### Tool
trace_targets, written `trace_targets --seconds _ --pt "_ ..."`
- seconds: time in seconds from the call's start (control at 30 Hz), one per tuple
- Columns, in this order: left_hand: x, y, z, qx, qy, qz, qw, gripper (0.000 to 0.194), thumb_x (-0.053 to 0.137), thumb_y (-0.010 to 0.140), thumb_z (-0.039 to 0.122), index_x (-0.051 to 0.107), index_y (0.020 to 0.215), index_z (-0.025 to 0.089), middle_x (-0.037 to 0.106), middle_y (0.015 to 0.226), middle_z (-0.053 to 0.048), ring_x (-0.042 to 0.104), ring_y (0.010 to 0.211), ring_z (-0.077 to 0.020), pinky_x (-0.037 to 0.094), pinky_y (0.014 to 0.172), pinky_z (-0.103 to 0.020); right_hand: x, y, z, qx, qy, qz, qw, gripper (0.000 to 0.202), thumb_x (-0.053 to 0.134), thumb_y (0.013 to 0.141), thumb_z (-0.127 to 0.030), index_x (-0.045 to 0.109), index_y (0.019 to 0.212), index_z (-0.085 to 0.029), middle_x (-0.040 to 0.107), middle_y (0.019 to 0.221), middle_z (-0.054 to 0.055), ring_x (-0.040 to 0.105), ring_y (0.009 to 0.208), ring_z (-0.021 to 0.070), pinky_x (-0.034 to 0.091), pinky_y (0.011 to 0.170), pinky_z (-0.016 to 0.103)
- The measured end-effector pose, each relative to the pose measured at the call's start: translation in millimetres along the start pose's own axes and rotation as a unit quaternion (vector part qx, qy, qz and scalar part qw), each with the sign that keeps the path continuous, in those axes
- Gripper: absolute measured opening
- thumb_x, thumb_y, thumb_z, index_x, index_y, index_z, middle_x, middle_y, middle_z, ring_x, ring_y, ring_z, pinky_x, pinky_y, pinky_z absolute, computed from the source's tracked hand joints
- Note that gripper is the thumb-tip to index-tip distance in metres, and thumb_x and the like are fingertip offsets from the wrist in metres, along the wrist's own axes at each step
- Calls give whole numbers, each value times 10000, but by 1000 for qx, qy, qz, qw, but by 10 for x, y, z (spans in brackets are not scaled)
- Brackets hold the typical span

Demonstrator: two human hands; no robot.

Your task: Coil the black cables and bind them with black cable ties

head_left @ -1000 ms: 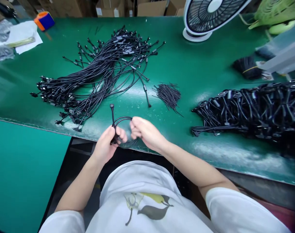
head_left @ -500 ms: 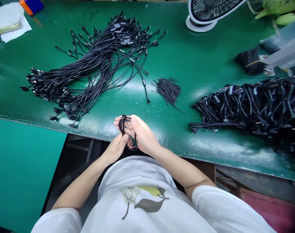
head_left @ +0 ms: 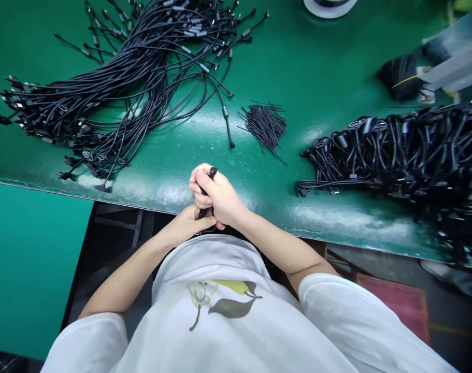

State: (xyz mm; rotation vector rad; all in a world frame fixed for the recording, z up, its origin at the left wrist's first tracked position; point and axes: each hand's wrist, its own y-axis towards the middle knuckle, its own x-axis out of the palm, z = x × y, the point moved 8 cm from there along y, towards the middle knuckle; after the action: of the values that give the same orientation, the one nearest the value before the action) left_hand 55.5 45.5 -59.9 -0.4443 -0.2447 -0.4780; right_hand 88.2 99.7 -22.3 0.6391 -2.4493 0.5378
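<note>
Close to my body, at the table's front edge, both hands grip one coiled black cable (head_left: pixel 213 171). My right hand (head_left: pixel 219 194) wraps round the upper part of the coil, and a black connector end sticks out above its fingers. Lower down, my left hand (head_left: pixel 188 226) pinches the bottom of the same coil. Most of the cable is hidden by my fingers. Ahead of my hands lies a small heap of short black ties (head_left: pixel 263 126). A large bunch of loose black cables (head_left: pixel 142 67) with connectors spreads out at the left.
Coiled, bundled black cables (head_left: pixel 406 160) are piled at the right. Behind them lies a bunch of black ties (head_left: pixel 402 77) with a yellow band. A white fan base (head_left: pixel 329 9) stands at the back of the green table (head_left: pixel 298 67). A red seat (head_left: pixel 395 305) shows below.
My right hand has closed its fingers round the cable coil, which was spread open before. My left hand stays at the coil's lower end. The view has shifted, so the table things appear higher.
</note>
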Motion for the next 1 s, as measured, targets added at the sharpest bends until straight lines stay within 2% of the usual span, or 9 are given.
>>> trace_targets --seconds 0.07,0.23,0.47,0.6,0.73,0.83,0.9,0.97,1.0 --pt "64 2 30 -15 -32 -32 999 344 675 821 472 612 755 140 602 677 -37 584 679 -169 511 730 -343 18 12 -10 6 9 -24 1000 356 624 845 -522 469 826 -202 385 647 -89 216 425 7 150 385 144" --pt "145 -1 60 -49 -88 -23 995 486 656 807 571 469 603 172 359 532 51 377 473 -86 418 454 -241 3 44 -60 37 25 -82 996 420 621 825 -591 496 839 -190 381 613 -98 197 402 1 173 358 138" --pt "182 41 -78 -97 -199 20 975 661 406 760 837 445 660 184 295 507 74 259 417 -67 293 379 -197 -202 71 -114 50 79 7 996 501 644 767 -657 507 792 -176 389 613 -87 278 422 4 236 385 138" --pt "174 101 -91 -80 -211 42 973 539 553 820 687 533 773 150 383 576 47 358 478 -84 385 457 -219 -262 57 -172 36 77 43 995 554 540 788 -735 486 734 -186 291 521 -102 136 383 13 103 352 162" --pt "74 143 -110 -51 -202 65 976 427 678 804 545 558 829 136 440 643 25 390 527 -86 361 490 -220 -317 84 -149 -15 57 67 996 587 443 822 -761 476 705 -187 275 487 -100 107 379 22 100 352 175" --pt "28 112 -206 -64 -113 63 990 418 660 821 544 576 833 134 407 602 41 354 517 -82 301 489 -219 -387 50 -82 -45 -22 75 996 528 466 856 -697 481 724 -186 295 492 -101 173 366 28 163 357 176" --pt "7 63 -280 -81 -39 56 994 410 622 856 534 602 837 124 402 580 41 342 519 -81 276 495 -218 -457 -43 -131 -73 -143 44 986 466 461 901 -626 533 795 -177 396 533 -77 359 405 53 318 419 186" --pt "-58 21 -320 -90 -30 71 993 406 616 862 528 613 818 124 397 569 42 331 515 -77 266 493 -213 -600 -248 -308 -127 -311 14 942 432 410 955 -552 597 943 -163 573 702 -3 577 627 109 482 619 242" --pt "-114 10 -314 -84 -52 91 991 402 633 849 527 609 797 129 386 565 47 319 507 -72 260 487 -209 -727 -396 -440 -158 -406 25 900 423 386 976 -512 610 1029 -158 634 839 46 625 785 142 510 743 286"
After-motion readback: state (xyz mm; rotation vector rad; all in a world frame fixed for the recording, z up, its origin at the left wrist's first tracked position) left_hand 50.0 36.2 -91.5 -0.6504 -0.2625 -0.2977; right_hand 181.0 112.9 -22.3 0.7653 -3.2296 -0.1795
